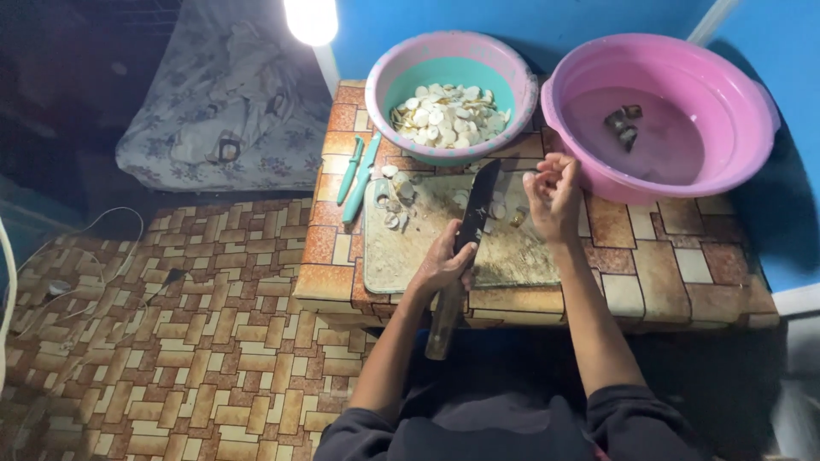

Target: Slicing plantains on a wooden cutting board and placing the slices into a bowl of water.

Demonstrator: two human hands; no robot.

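Knife (472, 224) in left hand (444, 266) (wooden handle), right hand (553, 195) over cutting board (401, 252).

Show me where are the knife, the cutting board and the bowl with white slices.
knife (475, 213): head view, on the dark blade.
cutting board (401, 256): head view, on a bare part of its left side.
bowl with white slices (380, 72): head view, on its pink rim.

The person wears a dark, near-black top of soft cloth, seen at six o'clock in the frame, its sleeves pushed up and bunched above the elbows. Both forearms are bare and slim. The left hand (442, 266), toward seven o'clock of centre, and the right hand (553, 195), toward one o'clock, show no rings, watch or gloves.
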